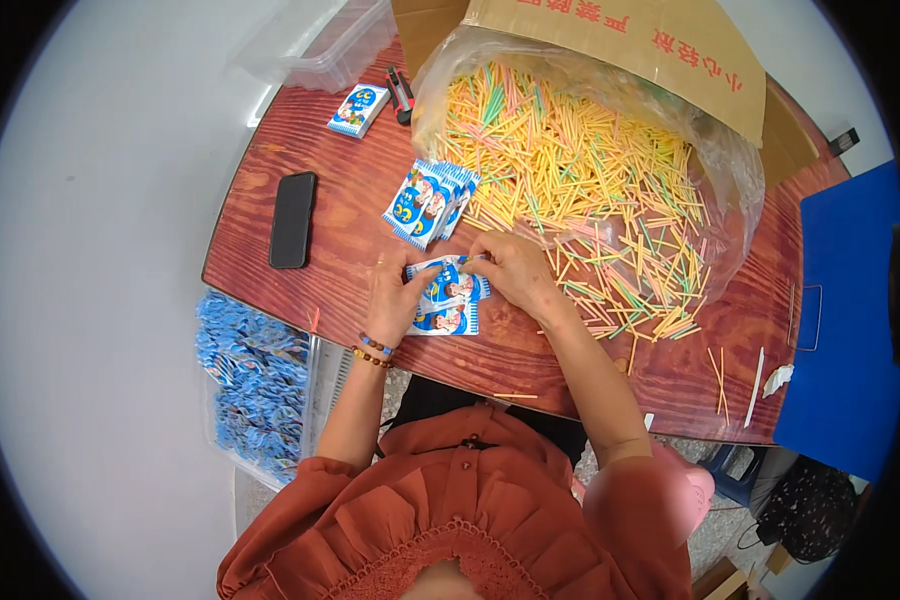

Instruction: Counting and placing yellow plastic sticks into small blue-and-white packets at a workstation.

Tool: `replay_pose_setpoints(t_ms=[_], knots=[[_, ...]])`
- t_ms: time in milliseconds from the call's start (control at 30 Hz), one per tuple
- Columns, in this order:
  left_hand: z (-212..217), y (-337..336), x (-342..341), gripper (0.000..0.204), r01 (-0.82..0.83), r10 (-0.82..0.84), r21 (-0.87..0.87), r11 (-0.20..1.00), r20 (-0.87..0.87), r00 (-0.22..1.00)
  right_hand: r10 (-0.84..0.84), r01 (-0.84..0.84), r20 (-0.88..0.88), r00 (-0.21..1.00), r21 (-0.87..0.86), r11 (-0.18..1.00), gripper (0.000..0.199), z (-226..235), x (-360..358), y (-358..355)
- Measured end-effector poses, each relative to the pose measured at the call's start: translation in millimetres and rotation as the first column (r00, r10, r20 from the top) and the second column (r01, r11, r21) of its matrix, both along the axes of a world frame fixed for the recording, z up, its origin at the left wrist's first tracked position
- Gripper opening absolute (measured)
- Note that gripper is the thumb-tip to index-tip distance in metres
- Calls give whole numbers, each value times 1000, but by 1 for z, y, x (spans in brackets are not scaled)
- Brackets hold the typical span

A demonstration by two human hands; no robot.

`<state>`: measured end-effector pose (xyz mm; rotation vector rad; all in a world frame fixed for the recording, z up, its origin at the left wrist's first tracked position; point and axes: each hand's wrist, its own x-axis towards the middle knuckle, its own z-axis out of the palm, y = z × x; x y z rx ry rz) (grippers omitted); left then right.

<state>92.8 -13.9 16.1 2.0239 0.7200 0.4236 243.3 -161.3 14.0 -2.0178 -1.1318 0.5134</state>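
Head view: both hands meet over small blue and white packets [448, 300] near the middle of the bench [350, 200]. Left hand [395, 295] pinches a packet. Right hand [515, 272] pinches its top edge. More packets [430, 202] lie at twelve o'clock, colourful straws [580, 180] at two o'clock.

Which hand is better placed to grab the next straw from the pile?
Right. The right hand sits at the edge of the loose straws spilling from the clear bag, while the left hand is on the far side of the blue packets, pinning them.
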Motion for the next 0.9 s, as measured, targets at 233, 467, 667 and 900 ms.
replay_pose_setpoints(t_ms=[233, 467, 667, 900], knots=[[17, -2, 4, 11, 125, -201, 558, 820, 77, 977, -231, 33, 428, 874, 421, 906, 12, 3, -6, -5], [23, -28, 18, 9, 173, -39, -397, 901, 324, 945, -58, 137, -223, 973, 358, 924, 11, 24, -2, -27], [21, -51, 27, 7, 196, 42, -691, 696, 312, 949, -61, 372, -644, 762, 359, 856, 8, 20, -13, -54], [6, -74, 34, 10, 128, 124, -753, 646, 269, 955, -95, 455, -711, 696, 335, 825, 9, 3, -15, -78]])
